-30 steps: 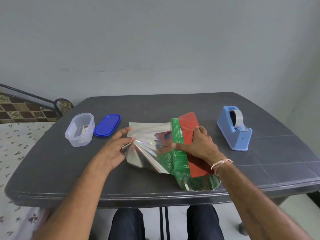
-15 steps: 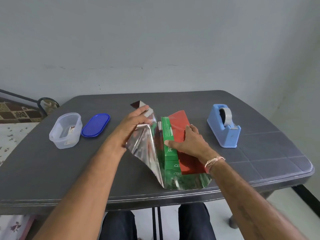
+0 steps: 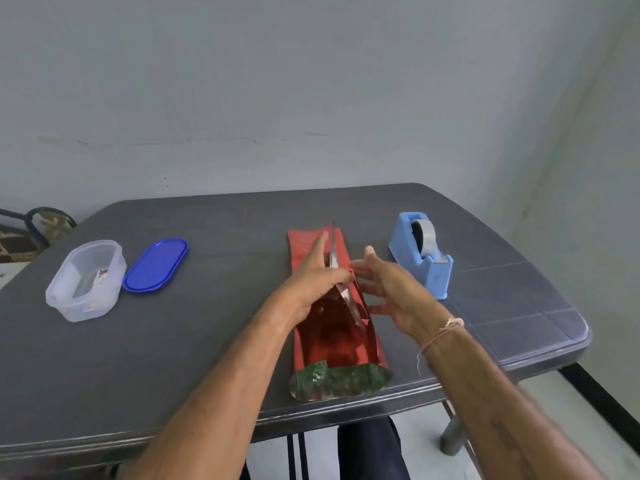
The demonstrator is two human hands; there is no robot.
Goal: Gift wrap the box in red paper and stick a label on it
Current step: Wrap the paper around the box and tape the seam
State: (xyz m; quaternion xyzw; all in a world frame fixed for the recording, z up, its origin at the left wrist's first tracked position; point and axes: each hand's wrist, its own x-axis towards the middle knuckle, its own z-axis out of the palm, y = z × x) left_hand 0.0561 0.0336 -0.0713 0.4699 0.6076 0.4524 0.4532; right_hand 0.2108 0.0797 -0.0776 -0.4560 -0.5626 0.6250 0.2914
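Red paper (image 3: 337,336), green-patterned end; light-blue tape dispenser (image 3: 420,256); dark-blue lid (image 3: 156,265); grey table (image 3: 207,334).

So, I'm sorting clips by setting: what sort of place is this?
Likely a room in a home: a dark grey plastic table beside a plain pale wall, a clear plastic food tub, and patterned fabric by a dark metal rail at left.

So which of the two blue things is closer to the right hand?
The light blue tape dispenser, standing just right of the right hand. The other, a darker blue oval lid, lies flat far to the left beside the clear tub.
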